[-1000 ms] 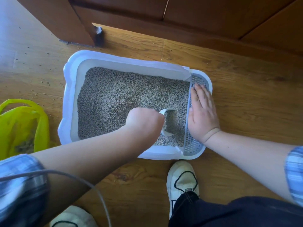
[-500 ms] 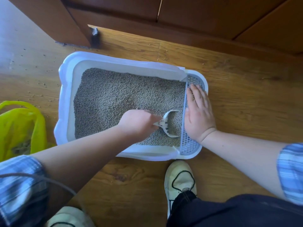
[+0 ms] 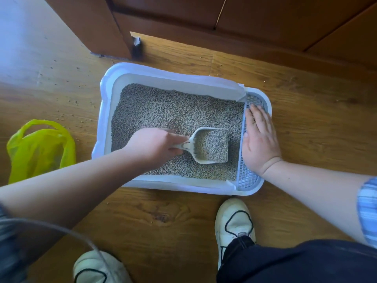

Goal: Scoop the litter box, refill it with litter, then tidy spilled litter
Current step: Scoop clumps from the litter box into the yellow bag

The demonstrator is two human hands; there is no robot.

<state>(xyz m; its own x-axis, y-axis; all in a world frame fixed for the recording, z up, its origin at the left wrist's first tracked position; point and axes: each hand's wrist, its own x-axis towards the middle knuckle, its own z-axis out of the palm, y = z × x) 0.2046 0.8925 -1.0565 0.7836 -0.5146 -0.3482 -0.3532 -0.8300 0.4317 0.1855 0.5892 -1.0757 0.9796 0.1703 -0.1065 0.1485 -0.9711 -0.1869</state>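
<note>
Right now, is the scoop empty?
No, the scoop held by the left hand is filled with grey litter pellets as it sits over the litter box.

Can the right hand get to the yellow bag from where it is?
Probably not easily. The right hand lies flat on the grate at the box's right end, while the bag sits on the floor past the left end, with the left arm across the way.

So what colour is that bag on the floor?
The bag is bright yellow-green, translucent; the head view shows it.
</note>
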